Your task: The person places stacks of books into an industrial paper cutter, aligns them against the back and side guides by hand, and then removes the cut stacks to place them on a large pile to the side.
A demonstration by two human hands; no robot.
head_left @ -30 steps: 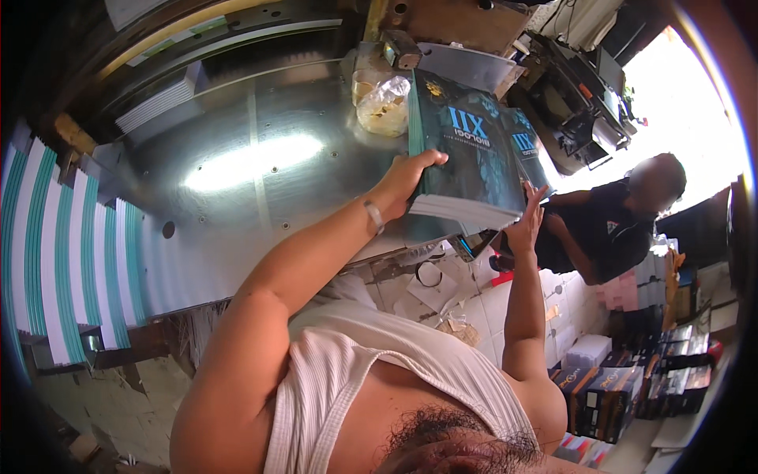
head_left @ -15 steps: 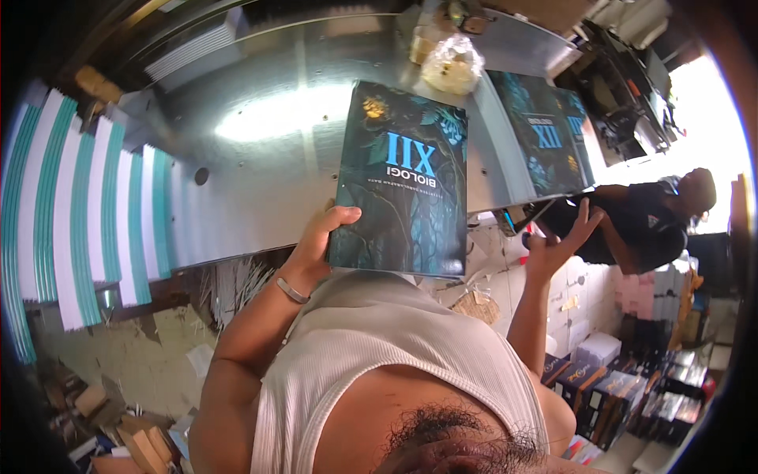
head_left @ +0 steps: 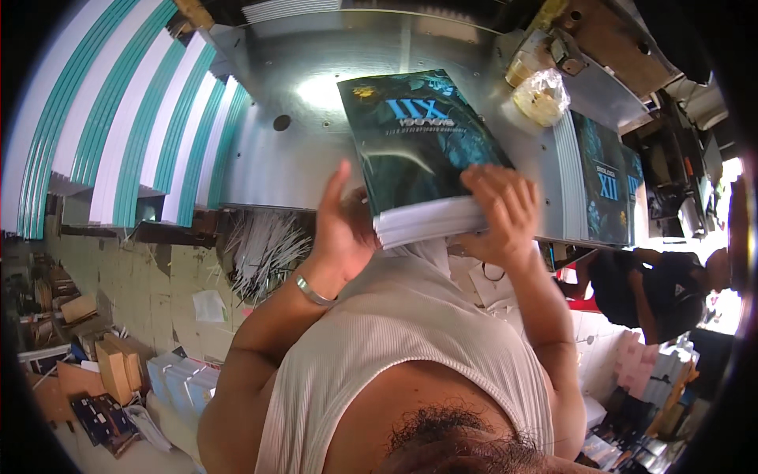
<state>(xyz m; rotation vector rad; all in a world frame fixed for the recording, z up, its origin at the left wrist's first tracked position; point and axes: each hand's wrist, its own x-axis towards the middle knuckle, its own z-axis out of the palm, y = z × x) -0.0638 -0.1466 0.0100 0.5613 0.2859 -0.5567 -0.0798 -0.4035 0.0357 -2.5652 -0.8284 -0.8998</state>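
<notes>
A stack of dark blue-green books [head_left: 426, 146] with bright blue lettering on the cover is tilted over the near edge of the metal table, its white page edges facing me. My right hand [head_left: 505, 209] grips the near right corner, fingers over the cover and thumb low against the pages. Beside the near left corner is my left hand [head_left: 343, 233], open, its thumb raised apart from the stack. Its other fingers are partly hidden by the books, so whether they bear any weight does not show.
Tall stacks of white and teal-edged booklets [head_left: 142, 118] line the left. More dark books [head_left: 606, 178] stand at the table's right, near a clear plastic bag [head_left: 542, 99]. Paper strips [head_left: 264, 253] hang below the table edge [head_left: 268, 207]. Another person [head_left: 659, 292] is at far right.
My right hand has come from the right side onto the books and grips them. The stack has tipped, showing its page edges. My left thumb has left the cover. The view has swung rightward.
</notes>
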